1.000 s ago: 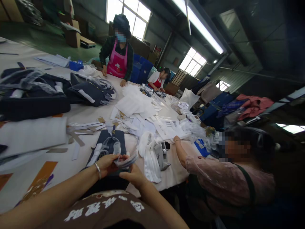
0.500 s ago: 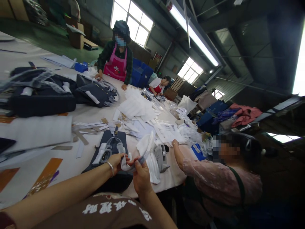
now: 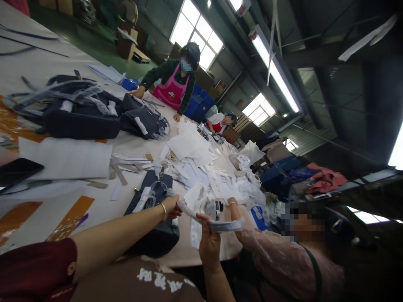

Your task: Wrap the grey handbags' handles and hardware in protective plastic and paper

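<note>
My left hand (image 3: 171, 206) pinches one end of a clear plastic strip (image 3: 201, 218), just above a dark folded garment (image 3: 154, 209) lying on the table. My right hand (image 3: 208, 241) grips the other end, a bunched grey-white wad of the strip (image 3: 226, 225), held off to the right past the table edge. The strip stretches taut between both hands. A bracelet sits on my left wrist.
The long table (image 3: 44, 63) holds dark bags (image 3: 78, 113), white paper sheets (image 3: 189, 147), card strips and a black phone (image 3: 15, 170) at the left. A person in a pink top (image 3: 283, 256) sits close on my right; two more people work at the far side.
My hands have drawn apart: the right hand went right and outward with the bunched end, pulling the plastic strip out long. The view has tilted and swung right.
</note>
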A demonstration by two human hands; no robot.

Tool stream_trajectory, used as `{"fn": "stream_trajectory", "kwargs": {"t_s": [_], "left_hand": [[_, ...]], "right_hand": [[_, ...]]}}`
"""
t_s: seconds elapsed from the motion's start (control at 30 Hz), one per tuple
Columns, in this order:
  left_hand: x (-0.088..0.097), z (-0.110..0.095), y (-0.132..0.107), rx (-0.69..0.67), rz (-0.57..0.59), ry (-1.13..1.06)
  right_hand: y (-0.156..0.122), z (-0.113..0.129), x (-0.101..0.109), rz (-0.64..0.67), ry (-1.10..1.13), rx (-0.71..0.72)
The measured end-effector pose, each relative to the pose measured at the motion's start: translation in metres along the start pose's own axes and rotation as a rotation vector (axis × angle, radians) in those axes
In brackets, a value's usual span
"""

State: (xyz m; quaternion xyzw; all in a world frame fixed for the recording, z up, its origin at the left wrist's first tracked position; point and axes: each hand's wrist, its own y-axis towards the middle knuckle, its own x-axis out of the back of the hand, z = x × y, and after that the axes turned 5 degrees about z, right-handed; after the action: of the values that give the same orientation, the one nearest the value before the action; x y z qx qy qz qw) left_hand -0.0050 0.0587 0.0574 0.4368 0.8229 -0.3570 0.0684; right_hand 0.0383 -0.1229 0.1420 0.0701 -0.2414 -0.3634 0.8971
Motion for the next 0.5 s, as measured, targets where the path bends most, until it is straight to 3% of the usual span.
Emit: {"fn": "stream_trajectory", "kwargs": {"t_s": [0.1, 0.17, 0.23, 0.3, 0.4, 0.5], "left_hand": [[0.024, -0.013, -0.007, -0.098, -0.140, 0.175], [0.033, -0.028, -0.013, -0.316, -0.149, 0.319], [0.033, -0.046, -0.018, -0.619, -0.026, 0.533], [0.025, -0.064, -0.022, -0.812, 0.137, 0.696], [0.009, -0.085, -0.019, -0.808, 0.326, 0.773], [0.004, -0.092, -0.005, -0.760, 0.402, 0.734]], "right_hand": [[0.029, 0.007, 0.003, -0.062, -0.005, 0.037], [0.049, 0.016, 0.004, -0.078, 0.019, 0.067], [0.068, 0.025, 0.005, -0.060, 0.017, 0.107], [0.085, 0.036, 0.005, -0.006, -0.011, 0.145], [0.105, 0.047, 0.002, 0.087, -0.048, 0.172], [0.123, 0.048, -0.006, 0.137, 0.029, 0.152]]}}
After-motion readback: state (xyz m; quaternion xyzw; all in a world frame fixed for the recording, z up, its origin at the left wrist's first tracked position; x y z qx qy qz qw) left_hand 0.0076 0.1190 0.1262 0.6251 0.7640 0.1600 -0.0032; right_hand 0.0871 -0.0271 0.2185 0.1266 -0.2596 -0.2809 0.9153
